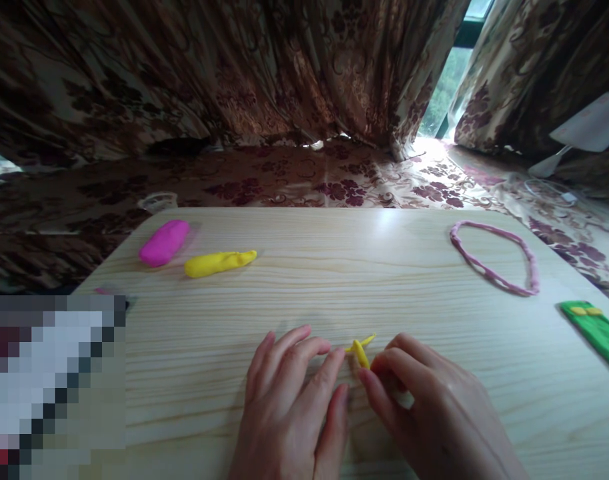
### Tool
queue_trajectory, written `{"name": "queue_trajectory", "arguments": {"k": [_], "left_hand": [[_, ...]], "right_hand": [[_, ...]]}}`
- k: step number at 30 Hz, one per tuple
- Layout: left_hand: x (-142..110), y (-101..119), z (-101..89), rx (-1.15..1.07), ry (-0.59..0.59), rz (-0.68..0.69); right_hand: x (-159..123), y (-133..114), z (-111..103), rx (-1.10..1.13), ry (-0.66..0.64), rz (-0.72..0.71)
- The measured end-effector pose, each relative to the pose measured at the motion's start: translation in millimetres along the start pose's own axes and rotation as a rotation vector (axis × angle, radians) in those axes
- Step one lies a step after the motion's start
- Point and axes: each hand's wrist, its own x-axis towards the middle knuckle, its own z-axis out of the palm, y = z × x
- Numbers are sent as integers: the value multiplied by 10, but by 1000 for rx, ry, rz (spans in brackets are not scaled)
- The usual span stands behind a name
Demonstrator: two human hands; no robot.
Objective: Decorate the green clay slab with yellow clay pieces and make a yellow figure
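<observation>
One thin yellow strip (369, 340), one thicker roll (361, 354), crossed at the table's (329, 280) near side
Left hand (295, 393) spread, right hand (427, 393) pinching the roll's near end; probably light, soft, easily dented: grip ends gently.

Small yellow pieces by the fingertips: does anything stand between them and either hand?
Nothing visible does. The right hand pinches the short yellow piece between thumb and finger; the left hand has its index fingertip at the left end of the thin yellow strip.

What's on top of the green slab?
Two small yellow pieces lie side by side near the far end of the green slab. The surface beneath them is covered.
</observation>
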Motion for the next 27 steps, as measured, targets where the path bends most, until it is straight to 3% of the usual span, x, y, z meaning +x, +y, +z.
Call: {"name": "queue_trajectory", "arguments": {"k": [11, 15, 20, 27], "left_hand": [[39, 43, 4, 49, -60, -21], [64, 62, 19, 48, -121, -68], [70, 70, 31, 63, -141, -81], [73, 67, 13, 46, -137, -80]], "right_hand": [[-11, 12, -63, 27, -29, 15], [30, 88, -152, 89, 10, -53], [132, 100, -189, 54, -58, -143], [123, 58, -175, 52, -73, -156]]}}
